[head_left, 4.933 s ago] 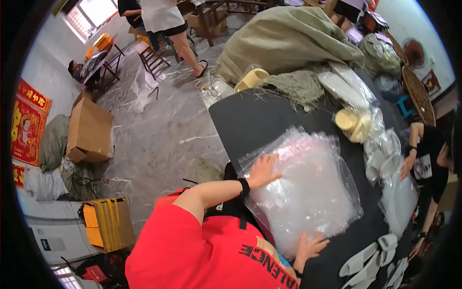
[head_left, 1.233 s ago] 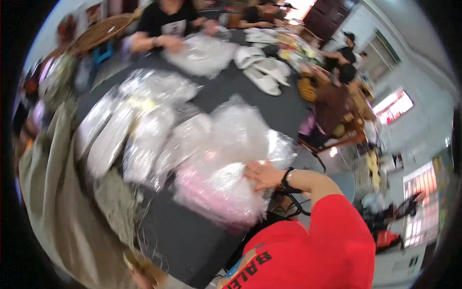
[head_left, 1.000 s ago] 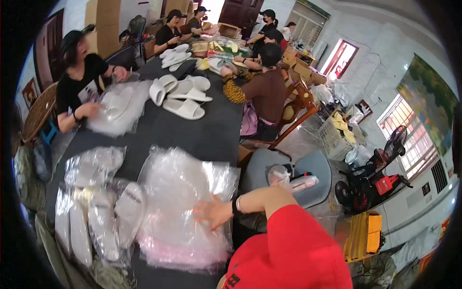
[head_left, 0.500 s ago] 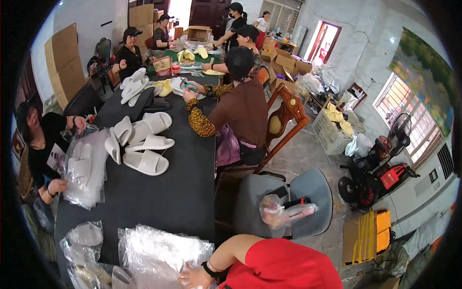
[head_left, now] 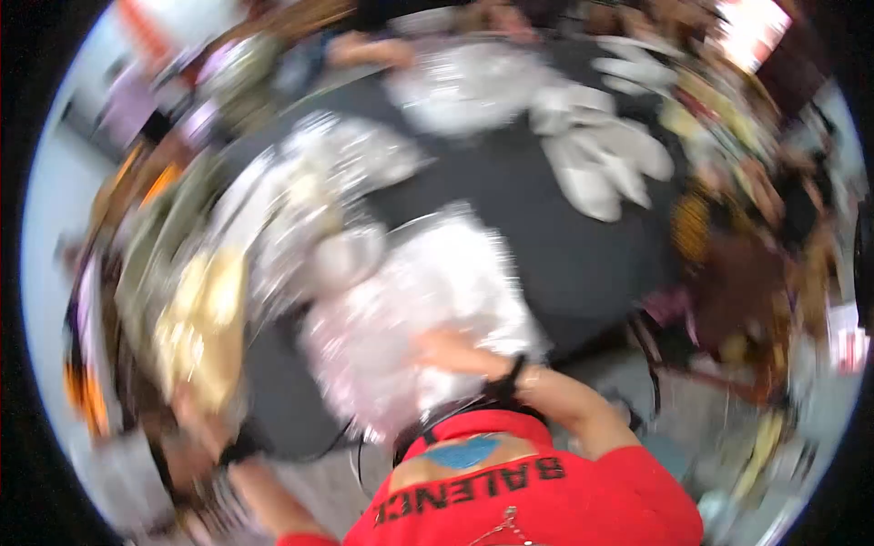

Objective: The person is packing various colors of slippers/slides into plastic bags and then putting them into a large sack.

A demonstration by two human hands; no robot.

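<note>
And here at the near left corner of the dark tabletop (head_left: 592, 273), the left hand (head_left: 198, 423), badly blurred, grips the near end of the yellow slippers (head_left: 205, 323), shiny in clear plastic! Over on the near edge, the right hand (head_left: 455, 352) lies open, palm down, across a pile of clear bags (head_left: 446, 278)! Wrapped pale slippers (head_left: 314, 196) crowd the left edge just beside that pile, while loose white slippers (head_left: 601, 155) sit over toward the far right corner

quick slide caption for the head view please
A motion-blurred moment: right hand on a pile of clear plastic bags, left hand at bagged yellow footwear.
</note>
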